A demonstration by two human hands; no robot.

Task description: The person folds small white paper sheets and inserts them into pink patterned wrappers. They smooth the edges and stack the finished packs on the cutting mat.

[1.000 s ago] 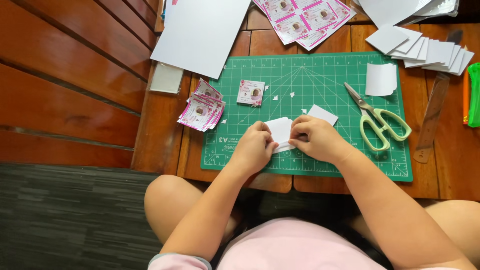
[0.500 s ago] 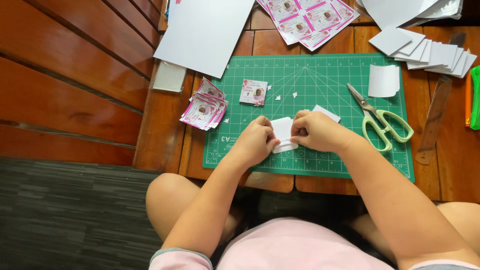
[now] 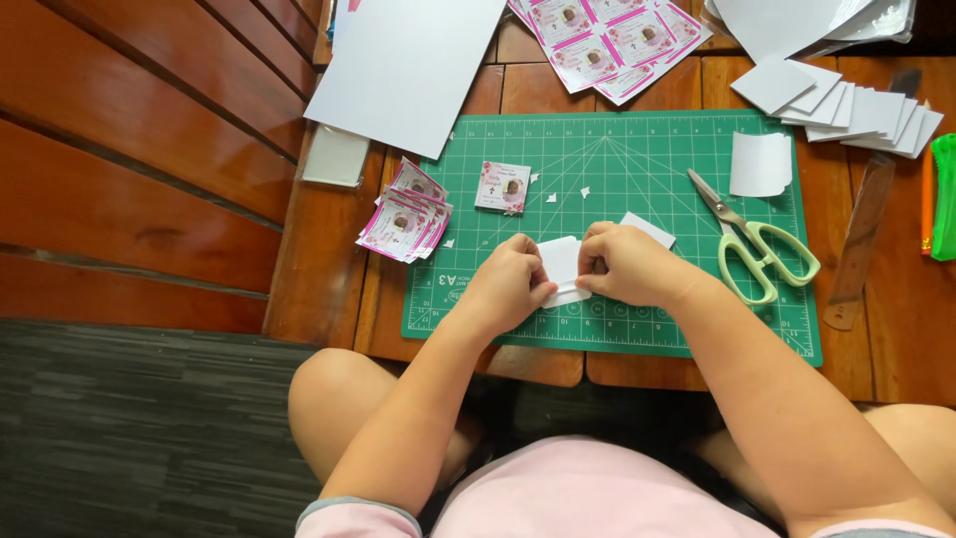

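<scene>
Both my hands pinch a small white piece of card (image 3: 561, 267) over the near part of a green cutting mat (image 3: 617, 189). My left hand (image 3: 510, 284) grips its left edge with fingers curled. My right hand (image 3: 625, 265) holds its right edge, thumb on top. Another white slip (image 3: 649, 229) lies just beyond my right hand. A single pink-bordered printed card (image 3: 502, 186) rests on the mat further away, with tiny white offcuts near it.
Pale green scissors (image 3: 759, 239) lie on the mat's right side, a curled white sheet (image 3: 760, 164) beyond them. A stack of pink cards (image 3: 403, 216) sits off the mat's left edge. White squares (image 3: 846, 105), a wooden ruler (image 3: 862, 244), printed sheets (image 3: 607, 35) and a big white sheet (image 3: 408, 60) lie around.
My hands stay on the white piece, fingers shifting slightly along its edges. The view has drifted a little; nothing else on the table moved.
</scene>
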